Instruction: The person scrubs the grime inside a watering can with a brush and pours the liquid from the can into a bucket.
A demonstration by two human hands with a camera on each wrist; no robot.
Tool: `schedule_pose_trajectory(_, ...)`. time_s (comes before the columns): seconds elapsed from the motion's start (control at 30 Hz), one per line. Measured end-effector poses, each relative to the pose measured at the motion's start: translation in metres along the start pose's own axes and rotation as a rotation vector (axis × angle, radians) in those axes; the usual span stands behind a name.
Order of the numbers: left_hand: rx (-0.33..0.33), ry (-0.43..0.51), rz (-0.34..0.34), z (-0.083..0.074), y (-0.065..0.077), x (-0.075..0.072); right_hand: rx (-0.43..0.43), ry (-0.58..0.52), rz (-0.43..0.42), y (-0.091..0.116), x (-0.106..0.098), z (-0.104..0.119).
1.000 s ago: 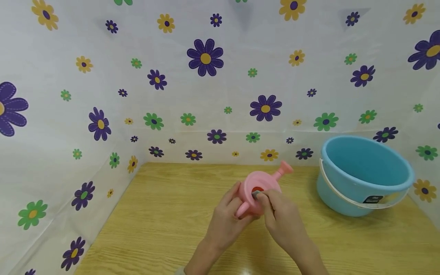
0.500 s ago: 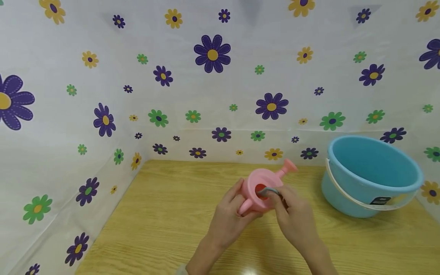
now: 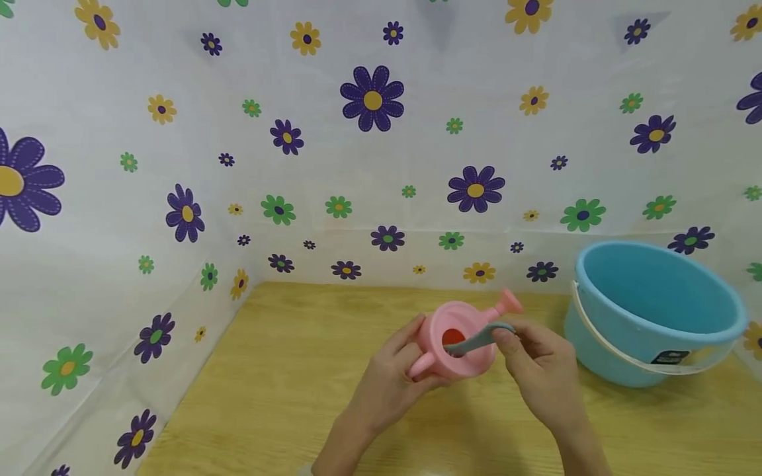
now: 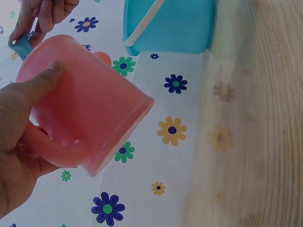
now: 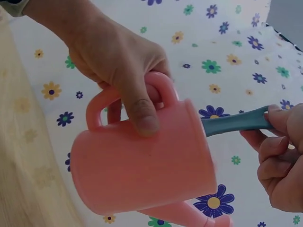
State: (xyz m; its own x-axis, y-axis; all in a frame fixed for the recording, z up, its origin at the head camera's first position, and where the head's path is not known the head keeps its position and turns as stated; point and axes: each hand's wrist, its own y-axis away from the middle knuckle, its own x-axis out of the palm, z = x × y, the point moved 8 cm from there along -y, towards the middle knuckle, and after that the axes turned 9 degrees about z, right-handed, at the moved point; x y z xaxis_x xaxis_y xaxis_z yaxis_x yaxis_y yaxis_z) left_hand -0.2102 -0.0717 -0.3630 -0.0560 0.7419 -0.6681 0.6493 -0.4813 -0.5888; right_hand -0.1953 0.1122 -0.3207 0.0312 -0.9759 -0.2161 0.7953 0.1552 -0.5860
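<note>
A pink toy watering can (image 3: pixel 437 324) is held tilted above the table, its round opening facing up toward the head camera. My left hand (image 3: pixel 387 380) grips its handle, the thumb lying along the body in the left wrist view. Between thumb and fingers my right hand (image 3: pixel 544 373) pinches the end of a slim blue-grey handle (image 5: pixel 236 123). This handle slants into the can's opening, where a patch of red shows. Its inner end looks rough-edged in the head view and is hidden by the can's wall in both wrist views.
A light-blue bucket (image 3: pixel 619 360) with a white carrying handle stands to the right, close beyond my right hand. The wooden table (image 3: pixel 286 357) ends against a white flower-printed sheet (image 3: pixel 321 165) at the back and left.
My right hand has moved right and away from the opening, drawing more of the blue-grey handle out. My left hand still holds the watering can in nearly the same place.
</note>
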Motion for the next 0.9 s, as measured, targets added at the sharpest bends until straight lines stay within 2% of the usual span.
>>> schedule_pose_trajectory(0.17, 0.010, 0.006, -0.002, 0.001, -0.001, -0.001, 0.012, -0.064, -0.021, -0.003, -0.006, 0.002)
schedule_pose_trajectory(0.3, 0.008, 0.014, -0.028, 0.002, -0.001, -0.003, 0.027, -0.045, 0.017, -0.007, 0.003, -0.001)
schedule_pose_trajectory(0.43, 0.023, 0.027, -0.022, 0.003, -0.002, 0.000, 0.029, -0.025, 0.056, -0.008, 0.015, -0.006)
schedule_pose_trajectory(0.57, 0.023, 0.027, -0.027, 0.003, -0.001, 0.002, 0.085, -0.028, 0.062, -0.007, 0.023, -0.014)
schedule_pose_trajectory(0.63, 0.011, 0.013, -0.038, 0.004, 0.000, 0.002, 0.148, -0.034, 0.038, -0.006, 0.022, -0.019)
schedule_pose_trajectory(0.77, -0.016, -0.020, -0.043, 0.008, 0.001, 0.000, 0.244, -0.082, -0.071, -0.003, 0.007, -0.025)
schedule_pose_trajectory(0.9, -0.019, -0.044, -0.045, 0.010, -0.001, 0.000, 0.263, -0.189, -0.164, -0.001, -0.010, -0.027)
